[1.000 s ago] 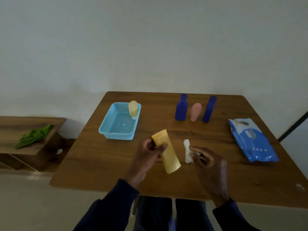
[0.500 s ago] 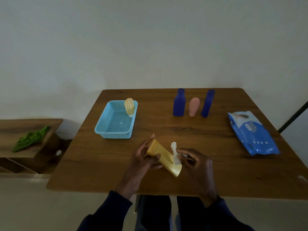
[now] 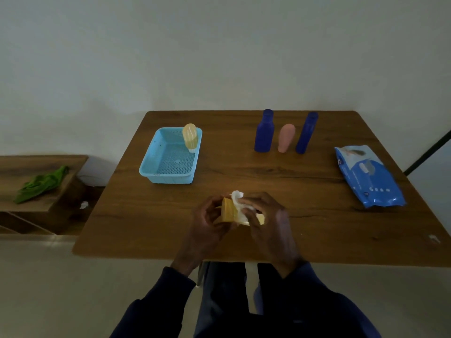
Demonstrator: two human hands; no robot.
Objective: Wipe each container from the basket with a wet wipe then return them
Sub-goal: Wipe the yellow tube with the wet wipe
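My left hand grips one end of a yellow tube above the table's near middle. My right hand holds a white wet wipe wrapped against the tube and covers most of its other end. The light blue basket sits at the back left with a pale yellow bottle standing in its far right corner. Two dark blue bottles and a pink container between them stand in a row at the back.
A blue pack of wet wipes lies at the right side of the wooden table. A low wooden shelf left of the table carries a green cloth. A dark bar leans at the far right.
My right hand brought the wipe from beside the tube onto it and now wraps it. The tube turned from pointing away to lying across between both hands.
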